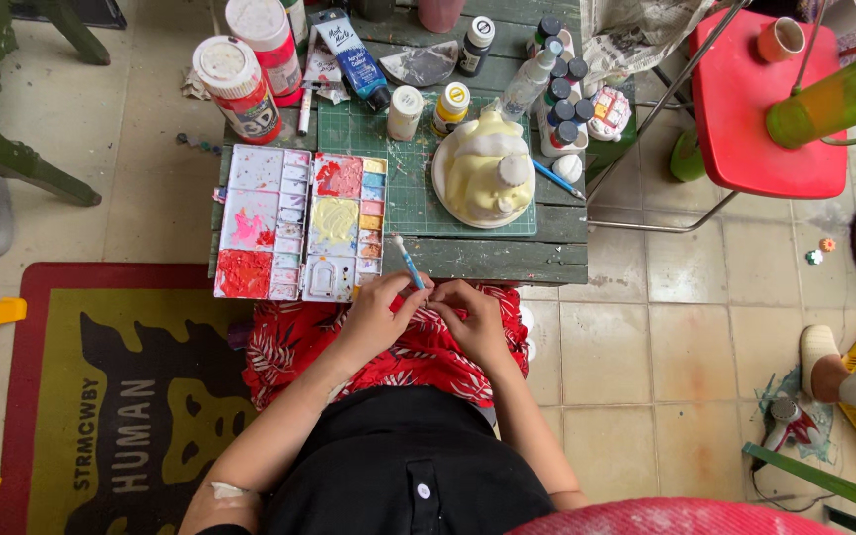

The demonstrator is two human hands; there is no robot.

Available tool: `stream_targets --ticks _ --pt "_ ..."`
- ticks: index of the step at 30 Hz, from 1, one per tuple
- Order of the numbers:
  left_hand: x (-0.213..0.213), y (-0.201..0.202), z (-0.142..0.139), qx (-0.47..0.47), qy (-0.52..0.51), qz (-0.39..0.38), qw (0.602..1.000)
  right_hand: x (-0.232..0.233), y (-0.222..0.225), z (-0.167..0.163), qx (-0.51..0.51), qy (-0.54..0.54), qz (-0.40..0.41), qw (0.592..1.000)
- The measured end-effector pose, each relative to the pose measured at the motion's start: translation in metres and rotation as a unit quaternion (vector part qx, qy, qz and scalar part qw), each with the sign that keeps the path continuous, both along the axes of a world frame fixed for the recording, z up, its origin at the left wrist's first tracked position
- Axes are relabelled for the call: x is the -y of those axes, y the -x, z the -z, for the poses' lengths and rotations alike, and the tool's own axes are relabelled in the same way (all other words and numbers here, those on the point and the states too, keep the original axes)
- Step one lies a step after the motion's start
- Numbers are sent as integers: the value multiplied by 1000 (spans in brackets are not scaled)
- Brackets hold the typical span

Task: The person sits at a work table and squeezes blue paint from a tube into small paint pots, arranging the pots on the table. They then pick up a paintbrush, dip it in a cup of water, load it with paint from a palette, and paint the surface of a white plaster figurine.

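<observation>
Blue-handled paintbrush [409,263] sits pinched in the left hand [380,315], which touches the right hand [472,315] near the 2 paint palettes [299,224].

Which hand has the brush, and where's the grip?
The left hand holds the brush by the lower end of its blue handle, bristles pointing up toward the palette. The right hand touches the left; whether it holds anything cannot be told.
</observation>
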State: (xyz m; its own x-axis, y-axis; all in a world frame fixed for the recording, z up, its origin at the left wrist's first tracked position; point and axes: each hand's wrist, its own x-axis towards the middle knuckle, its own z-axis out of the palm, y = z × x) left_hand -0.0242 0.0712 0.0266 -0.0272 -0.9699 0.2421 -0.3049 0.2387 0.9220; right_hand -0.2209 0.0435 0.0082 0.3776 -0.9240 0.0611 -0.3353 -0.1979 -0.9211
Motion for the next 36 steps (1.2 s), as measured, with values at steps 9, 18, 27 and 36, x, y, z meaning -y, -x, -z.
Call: stream_targets --ticks 9,18,27,36 --pt "-1 -2 4 -57 -63 65 994 15 17 -3 18 -90 -70 993" --pt "29 -13 -11 91 -79 -49 991 28 16 -2 32 -50 -83 995" --pt "87 3 -7 343 -173 -50 922 17 46 22 114 -43 -14 993" --pt "100 -39 -20 259 -95 -81 958 69 79 -38 210 143 209 944"
